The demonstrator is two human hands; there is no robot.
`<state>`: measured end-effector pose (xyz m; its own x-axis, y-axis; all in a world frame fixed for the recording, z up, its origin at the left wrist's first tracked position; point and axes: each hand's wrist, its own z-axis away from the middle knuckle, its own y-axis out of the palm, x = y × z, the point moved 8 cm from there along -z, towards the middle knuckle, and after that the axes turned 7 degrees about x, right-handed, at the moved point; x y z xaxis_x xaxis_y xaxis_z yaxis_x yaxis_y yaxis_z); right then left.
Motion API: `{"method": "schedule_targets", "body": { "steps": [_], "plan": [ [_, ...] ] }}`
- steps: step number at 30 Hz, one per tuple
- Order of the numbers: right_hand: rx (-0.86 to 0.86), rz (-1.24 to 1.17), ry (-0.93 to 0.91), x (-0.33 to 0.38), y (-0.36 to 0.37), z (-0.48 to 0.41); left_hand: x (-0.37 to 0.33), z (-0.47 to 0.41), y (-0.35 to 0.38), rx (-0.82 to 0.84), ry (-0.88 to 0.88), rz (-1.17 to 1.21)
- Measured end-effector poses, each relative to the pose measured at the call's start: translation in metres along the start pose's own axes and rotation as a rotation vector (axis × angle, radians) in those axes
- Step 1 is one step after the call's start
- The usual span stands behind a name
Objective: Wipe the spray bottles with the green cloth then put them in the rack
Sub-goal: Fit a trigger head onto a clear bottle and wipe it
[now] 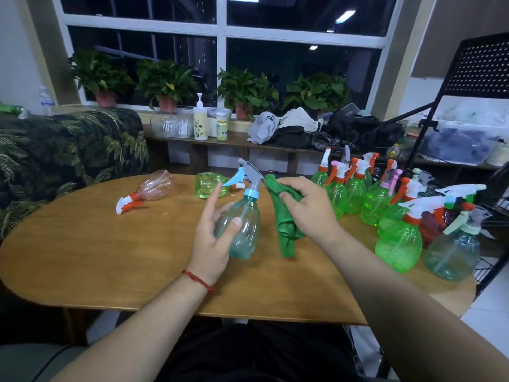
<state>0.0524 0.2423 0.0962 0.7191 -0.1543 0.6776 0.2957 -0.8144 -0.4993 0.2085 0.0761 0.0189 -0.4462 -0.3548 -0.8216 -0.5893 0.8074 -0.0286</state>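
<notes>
Lobed translucent blue spray bottle gripped by left hand; soft green cloth bunched in right hand. Oval wood-grain counter; dark window behind.

Recording pale teal on the held spray bottle, light-blue collar, grey trigger. Noting plain green on the cloth, bright green with orange-and-white triggers on the grouped bottles, palm-leaf print on the dark sofa cover.

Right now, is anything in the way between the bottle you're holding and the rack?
Yes. A crowd of upright spray bottles stands between the held bottle and the black rack at the right.
</notes>
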Motion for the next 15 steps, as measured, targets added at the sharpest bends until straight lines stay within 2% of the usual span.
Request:
{"method": "schedule_targets", "body": {
  "steps": [3,6,9,12,15],
  "plan": [
    [-0.09,-0.215,0.147,-0.016,-0.002,0.026,-0.004,0.001,0.001,-0.036,0.019,0.055],
    [-0.045,-0.426,0.22,-0.029,0.021,0.057,-0.002,-0.001,0.003,-0.04,-0.016,0.031],
    [-0.006,-0.579,0.253,-0.041,0.041,0.081,0.0,-0.001,0.024,0.091,-0.09,-0.019],
    [-0.1,-0.724,0.288,-0.05,0.035,0.097,0.013,0.006,0.057,0.305,-0.207,0.001],
    [-0.158,-0.705,0.27,-0.061,0.008,0.105,0.008,0.003,0.076,0.408,-0.246,-0.153]
  ]
}}
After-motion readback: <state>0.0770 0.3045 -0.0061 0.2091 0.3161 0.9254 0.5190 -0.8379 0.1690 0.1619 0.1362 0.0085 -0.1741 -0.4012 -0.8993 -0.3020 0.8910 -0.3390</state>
